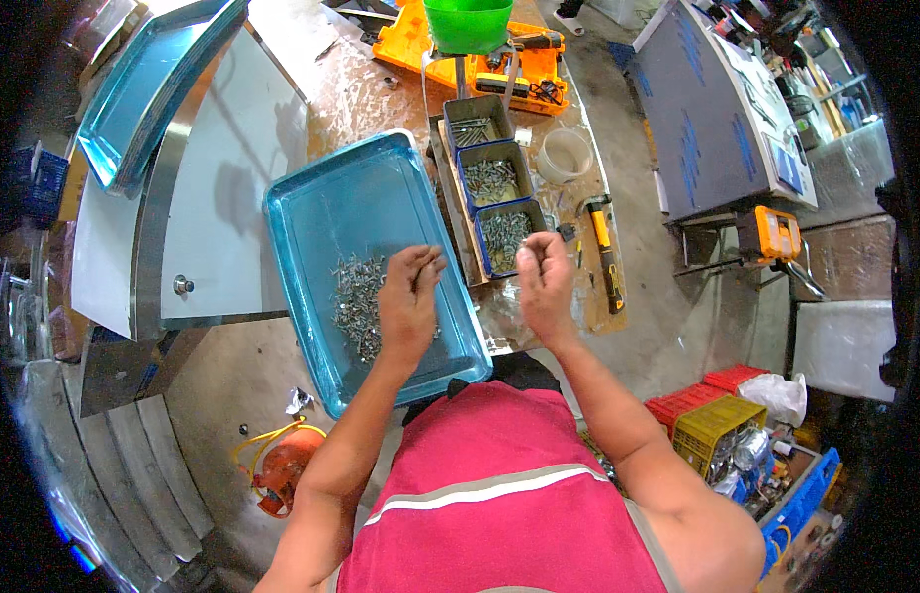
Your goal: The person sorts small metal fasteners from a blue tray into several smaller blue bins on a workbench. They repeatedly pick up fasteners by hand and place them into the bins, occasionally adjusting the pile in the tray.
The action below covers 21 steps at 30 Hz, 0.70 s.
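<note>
A heap of small metal screws [359,301] lies loose on the floor of a shallow blue tray [321,212], and that tray is the landmark for the rest. The left hand [408,301] hovers over the heap, toward the tray's right side, its grip drawn together with fingertips pinched near the top; what is pinched is too small to tell. The right hand [546,282] is just past the tray's right rim, fingers curled and the grip pressed together on something tiny that I cannot make out.

Directly right of the tray, a row of three small bins runs away from the person. The nearest bin [506,237], blue and holding screws, sits just beyond the right hand's fingertips; the middle bin [493,178] also holds screws, and the far bin [477,122] is grey with a few longer pieces.

Further right of the tray, beyond the bins, a yellow-and-black power tool [605,252] lies on the counter [376,89], with a clear round tub [565,153] above it. Past the tray's far end stands a green bowl [468,22] over an orange tool case [420,49]. Left of the tray lies a white panel [232,188], and a second blue tray [148,84] rests tilted beyond it. Below the tray's near-left corner an orange canister [282,472] stands on the floor
</note>
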{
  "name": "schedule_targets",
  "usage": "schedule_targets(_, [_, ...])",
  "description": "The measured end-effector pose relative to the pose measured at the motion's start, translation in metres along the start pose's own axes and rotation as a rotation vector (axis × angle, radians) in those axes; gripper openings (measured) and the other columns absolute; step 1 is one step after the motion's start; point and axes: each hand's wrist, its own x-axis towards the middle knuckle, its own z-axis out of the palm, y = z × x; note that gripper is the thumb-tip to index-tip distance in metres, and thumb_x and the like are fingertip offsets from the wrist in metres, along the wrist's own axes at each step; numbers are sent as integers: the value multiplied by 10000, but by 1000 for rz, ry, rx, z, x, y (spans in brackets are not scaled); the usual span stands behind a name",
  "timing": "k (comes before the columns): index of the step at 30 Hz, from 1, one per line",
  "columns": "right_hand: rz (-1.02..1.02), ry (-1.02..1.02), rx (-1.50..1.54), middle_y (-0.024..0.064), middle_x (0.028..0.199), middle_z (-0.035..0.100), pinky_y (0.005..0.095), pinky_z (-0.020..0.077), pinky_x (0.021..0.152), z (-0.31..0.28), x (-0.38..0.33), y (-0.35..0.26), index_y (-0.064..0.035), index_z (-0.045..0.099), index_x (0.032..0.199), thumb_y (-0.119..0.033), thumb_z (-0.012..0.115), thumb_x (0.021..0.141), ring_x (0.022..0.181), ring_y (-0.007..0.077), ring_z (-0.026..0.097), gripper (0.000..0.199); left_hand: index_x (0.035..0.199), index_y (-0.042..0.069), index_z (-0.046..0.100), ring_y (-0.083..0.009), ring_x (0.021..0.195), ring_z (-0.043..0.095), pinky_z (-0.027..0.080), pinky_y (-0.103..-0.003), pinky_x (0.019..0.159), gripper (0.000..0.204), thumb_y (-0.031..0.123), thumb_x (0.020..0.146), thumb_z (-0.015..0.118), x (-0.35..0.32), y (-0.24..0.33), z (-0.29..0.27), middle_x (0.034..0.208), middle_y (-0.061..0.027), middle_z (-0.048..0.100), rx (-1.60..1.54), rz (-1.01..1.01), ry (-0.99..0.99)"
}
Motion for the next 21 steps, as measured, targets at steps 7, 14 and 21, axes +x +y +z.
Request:
schedule_targets(7, [-3,-3,4,30,820,565,287,475,686,-28,31,-13,-35,599,1021,-146,635,990,747,102,537,121,1369,57,354,-193,859,734,607,-323,758,343,138,1082,522,43,56,46,1169,-189,704,-474,-300,-163])
schedule_targets(14, [-131,-48,-34,22,788,576,291,452,615,-32,41,-8,-47,600,1049,-149,638,991,670,109,525,124,1272,49,467,-129,744,643,545,-276,655,203,149,1096,484,50,45,64,943,-81,659,-433,-290,-95])
schedule_targets(21, [-177,63,-64,55,750,598,336,474,596,-34,68,-1,-52,613,1038,-189,649,987,633,161,561,150,1272,46,508,-133,765,600,530,-306,698,216,145,1080,515,65,42,75,880,-56,606,-39,142,74])
